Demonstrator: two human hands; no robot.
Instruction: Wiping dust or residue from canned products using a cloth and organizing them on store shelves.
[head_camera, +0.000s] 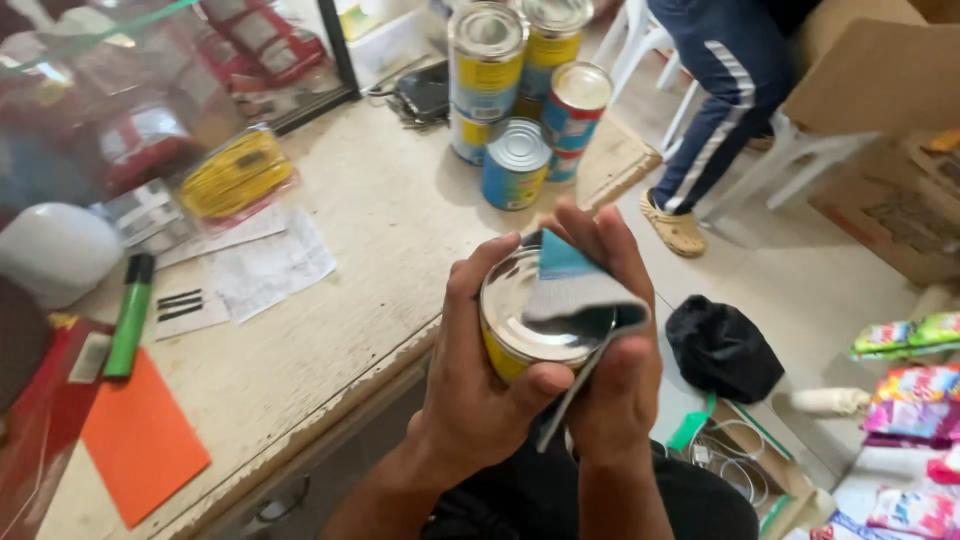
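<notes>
My left hand (470, 400) gripped a yellow tin (520, 330), fingers wrapped around it. My right hand (615, 340) pressed a grey-blue cloth (575, 290) onto its lid. 5 more tins (515, 165) stood on the tabletop (380, 230) beyond my fingers.

So there's a round tin (525, 330) with a yellow label and a shiny silver lid, sitting right in the middle, gripped by the left hand (475, 385). Up on the worn counter (390, 220) there's a bunch more cans (525, 95) stacked and clustered together, yellow and blue labels with silver tops, one showing some red too. Left side has a clear packet of yellow stuff (235, 172) with a reddish edge, next to some white paper slips (270, 265). Bottom right, on the floor, colourful snack-type sachets (915, 400) in pink, green and yellow. A brown cardboard box (880, 70) sits top right.
</notes>
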